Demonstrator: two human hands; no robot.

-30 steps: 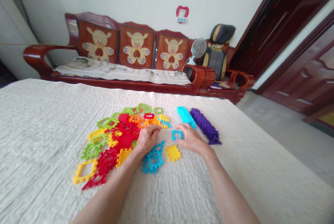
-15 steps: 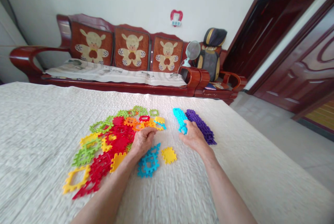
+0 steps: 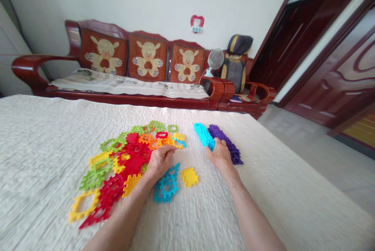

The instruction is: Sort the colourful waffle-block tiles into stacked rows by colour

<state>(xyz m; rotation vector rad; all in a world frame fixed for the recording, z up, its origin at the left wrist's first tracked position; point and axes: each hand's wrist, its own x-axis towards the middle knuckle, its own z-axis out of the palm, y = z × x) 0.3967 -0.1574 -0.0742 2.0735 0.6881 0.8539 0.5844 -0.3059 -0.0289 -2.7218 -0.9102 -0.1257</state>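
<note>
Across the cover (image 3: 263,180), the cyan tile row (image 3: 203,134) slants forward-left, your right hand (image 3: 220,153) clasping its near end. Left hand (image 3: 161,160): hold unclear.

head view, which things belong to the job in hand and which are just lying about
Part of the job:
- cyan row, at the right hand
- purple row beside it
- red pieces, blue pieces by the left hand
- yellow square

Just around:
- sofa
- cushions
- fan
</note>
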